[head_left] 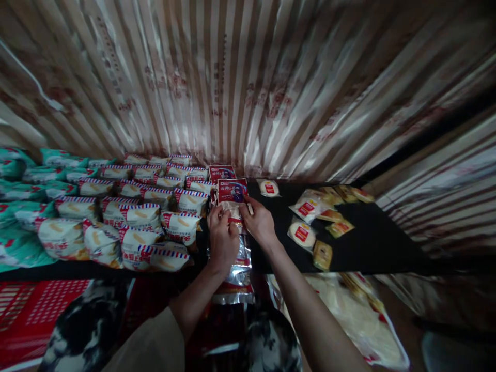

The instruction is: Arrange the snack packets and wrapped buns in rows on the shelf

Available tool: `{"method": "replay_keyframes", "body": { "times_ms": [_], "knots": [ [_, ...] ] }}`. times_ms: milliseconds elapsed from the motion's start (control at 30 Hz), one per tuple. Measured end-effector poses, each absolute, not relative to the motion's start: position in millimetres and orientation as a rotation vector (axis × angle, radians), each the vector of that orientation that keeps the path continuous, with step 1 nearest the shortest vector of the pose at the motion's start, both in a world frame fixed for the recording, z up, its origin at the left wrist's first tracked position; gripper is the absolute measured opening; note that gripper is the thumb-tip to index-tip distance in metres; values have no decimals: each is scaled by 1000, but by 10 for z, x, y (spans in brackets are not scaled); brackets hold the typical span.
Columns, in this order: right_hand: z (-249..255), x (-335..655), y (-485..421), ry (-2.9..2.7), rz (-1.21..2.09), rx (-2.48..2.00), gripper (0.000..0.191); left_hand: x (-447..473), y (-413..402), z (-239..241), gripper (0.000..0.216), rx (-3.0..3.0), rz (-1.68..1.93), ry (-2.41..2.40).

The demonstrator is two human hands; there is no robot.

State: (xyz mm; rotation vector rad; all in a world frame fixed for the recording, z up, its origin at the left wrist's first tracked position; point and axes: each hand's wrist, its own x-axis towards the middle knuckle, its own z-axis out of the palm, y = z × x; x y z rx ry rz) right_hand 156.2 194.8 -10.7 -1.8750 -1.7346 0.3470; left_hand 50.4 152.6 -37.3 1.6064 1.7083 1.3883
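In the middle of the dark cloth, a row of red and silver foil packets runs from the front edge toward the back. My left hand has its fingers curled over a pale, shiny packet in that row. On the same packet's other side, my right hand pinches with thumb and fingers close together. Just beyond the fingertips, a red packet with a dark purple panel lies face up. My fingers partly cover the packet between them, and its print cannot be read.
Rows of white snack bags with striped tops stand to the left, beside green bags. On the right lie round white packaged items and small yellow packets. Below are a red basket and a white tray. Striped sheeting hangs behind.
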Motion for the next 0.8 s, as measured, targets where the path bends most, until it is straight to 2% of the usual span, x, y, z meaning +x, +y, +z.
{"method": "replay_keyframes", "body": {
  "times_ms": [267,533,800],
  "knots": [
    [-59,1509,2097,-1875,286,-1938,40,513,1643,-454,42,1628,1330,1768],
    [-88,1516,2218,-2032,22,-1823,36,569,1611,-532,47,1612,1393,1724],
    [-130,1327,2591,-2222,180,-1732,41,548,1618,-595,48,1691,1420,1739]
  ]
}}
